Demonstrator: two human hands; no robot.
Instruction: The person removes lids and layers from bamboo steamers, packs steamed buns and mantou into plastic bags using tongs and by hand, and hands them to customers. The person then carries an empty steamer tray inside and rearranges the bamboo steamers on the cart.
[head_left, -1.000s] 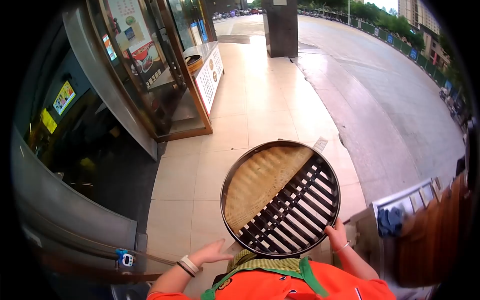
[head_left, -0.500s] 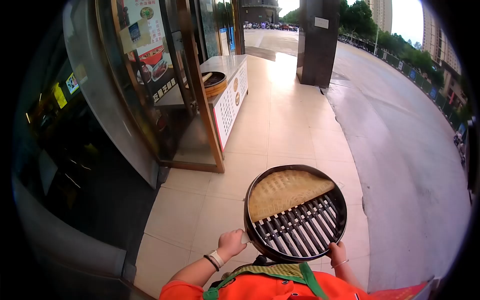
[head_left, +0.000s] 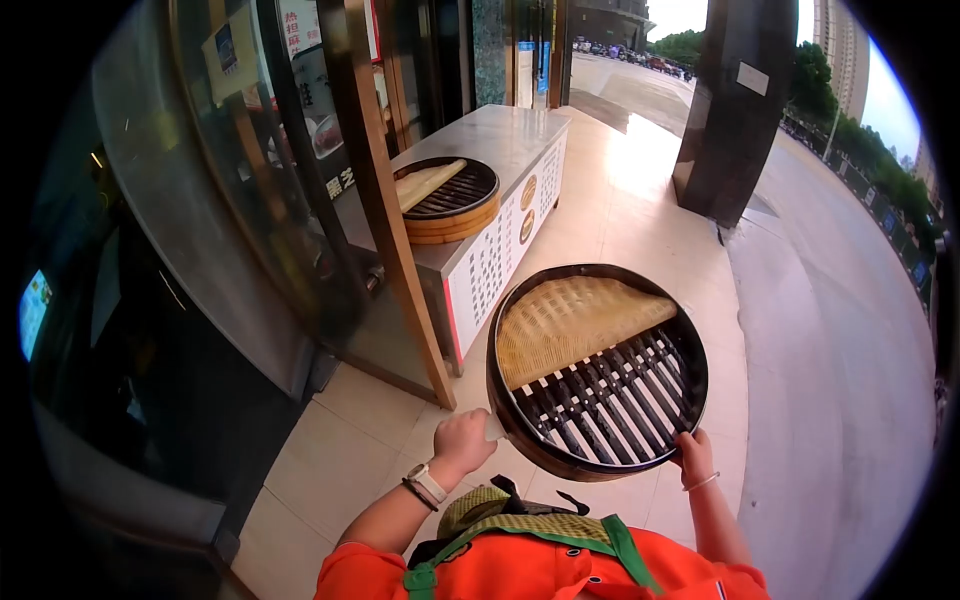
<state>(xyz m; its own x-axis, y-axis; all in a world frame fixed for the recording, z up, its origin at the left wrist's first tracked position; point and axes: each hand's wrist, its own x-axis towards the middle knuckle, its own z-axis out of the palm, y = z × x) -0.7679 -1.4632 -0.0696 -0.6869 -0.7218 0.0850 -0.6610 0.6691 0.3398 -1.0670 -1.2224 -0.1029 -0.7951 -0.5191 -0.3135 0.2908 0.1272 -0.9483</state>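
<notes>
A round bamboo steamer basket [head_left: 697, 375] hangs in front of my body, slightly tilted, with its dark slats showing. Folded over its far half lies a tan woven steamer liner [head_left: 580, 318]. My left hand [head_left: 464, 441] is closed at the basket's left side, where a small whitish flap [head_left: 494, 428] shows between fist and wall; whether it is a cloth or a handle I cannot tell. On the near right rim, my right hand [head_left: 694, 456] is closed, its thumb over the edge and the other fingers mostly hidden below.
Ahead left, a metal-topped counter [head_left: 500, 140] with a printed front carries another bamboo steamer [head_left: 452, 222] with a folded liner. A glass door [head_left: 385, 200] with a brown frame stands open beside it. A dark pillar [head_left: 735, 110] rises at the right, by the tiled walkway's edge [head_left: 738, 290].
I have moved forward, so the counter and its steamer look nearer and more of them shows past the door. The held basket is raised a little; both hands keep their grip.
</notes>
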